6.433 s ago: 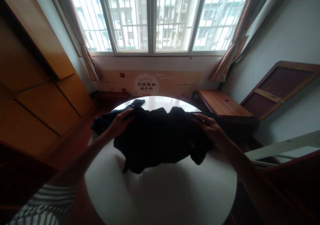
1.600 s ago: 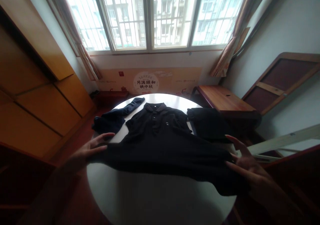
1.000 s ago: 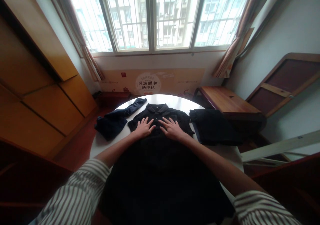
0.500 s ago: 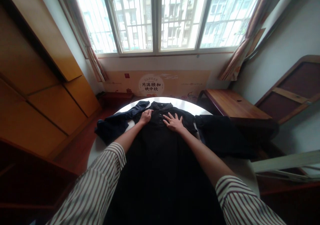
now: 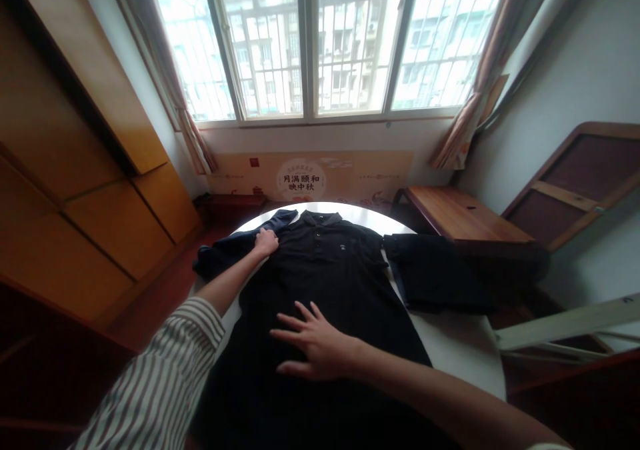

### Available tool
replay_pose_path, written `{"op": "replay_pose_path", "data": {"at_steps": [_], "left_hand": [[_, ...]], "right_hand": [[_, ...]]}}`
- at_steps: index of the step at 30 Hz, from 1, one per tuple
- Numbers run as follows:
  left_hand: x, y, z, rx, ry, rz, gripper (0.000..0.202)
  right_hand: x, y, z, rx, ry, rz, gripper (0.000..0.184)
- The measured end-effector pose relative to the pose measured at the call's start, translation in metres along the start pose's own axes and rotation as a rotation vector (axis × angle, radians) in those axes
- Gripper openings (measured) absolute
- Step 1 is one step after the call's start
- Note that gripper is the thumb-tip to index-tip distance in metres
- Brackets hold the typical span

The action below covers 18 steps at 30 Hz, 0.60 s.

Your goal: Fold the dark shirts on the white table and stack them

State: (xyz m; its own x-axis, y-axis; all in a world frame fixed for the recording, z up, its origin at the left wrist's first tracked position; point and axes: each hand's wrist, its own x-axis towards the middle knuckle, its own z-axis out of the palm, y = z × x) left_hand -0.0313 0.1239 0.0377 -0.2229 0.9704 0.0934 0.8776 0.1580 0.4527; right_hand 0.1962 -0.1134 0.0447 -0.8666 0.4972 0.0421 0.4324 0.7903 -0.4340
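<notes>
A black polo shirt [image 5: 325, 270] lies spread front up, its collar at the far side of the round white table [image 5: 455, 343]. At the shirt's left sleeve, my left hand [image 5: 267, 241] is closed with its fingers curled on the cloth. Fingers spread wide, my right hand [image 5: 320, 345] is over the lower middle of the shirt; whether the palm touches it I cannot tell. Dark navy clothing [image 5: 225, 253] lies bunched just left of my left hand. To the right of the shirt is a folded black garment [image 5: 435, 273].
A wooden desk [image 5: 465, 217] stands beyond the table at the right, with a wood-framed panel [image 5: 580, 183] leaning near it. A pale bar [image 5: 565, 327] juts in at the right table edge. Wooden cabinets [image 5: 115, 230] line the left side.
My left hand has moved left from beside the button placket to the sleeve. My right hand has come back from the chest toward me, uncovering a small chest logo.
</notes>
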Motion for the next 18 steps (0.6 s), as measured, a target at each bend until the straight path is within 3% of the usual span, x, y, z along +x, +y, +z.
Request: {"op": "replay_pose_path", "data": {"at_steps": [3,6,9,12,15,18], "left_hand": [[0.004,0.007,-0.005,-0.096,0.078,-0.021,0.018],[0.014,0.016,-0.018,-0.210,0.208,-0.054,0.028],[0.025,0.020,-0.039,-0.283,0.336,-0.082,0.038],[0.031,0.011,-0.069,-0.297,0.371,-0.057,0.028],[0.034,-0.006,-0.100,-0.211,0.366,0.012,0.015],[0.034,-0.009,-0.121,0.030,0.408,0.017,0.015]], "right_hand": [[-0.022,-0.028,0.012,0.103,-0.050,-0.058,0.071],[-0.031,-0.035,0.014,0.134,-0.046,-0.063,0.071],[-0.030,-0.034,0.013,0.132,-0.046,-0.059,0.071],[-0.029,-0.034,0.016,0.116,-0.031,-0.052,0.072],[-0.029,-0.034,0.019,0.106,-0.013,-0.053,0.072],[-0.030,-0.034,0.019,0.098,-0.016,-0.062,0.071]]}}
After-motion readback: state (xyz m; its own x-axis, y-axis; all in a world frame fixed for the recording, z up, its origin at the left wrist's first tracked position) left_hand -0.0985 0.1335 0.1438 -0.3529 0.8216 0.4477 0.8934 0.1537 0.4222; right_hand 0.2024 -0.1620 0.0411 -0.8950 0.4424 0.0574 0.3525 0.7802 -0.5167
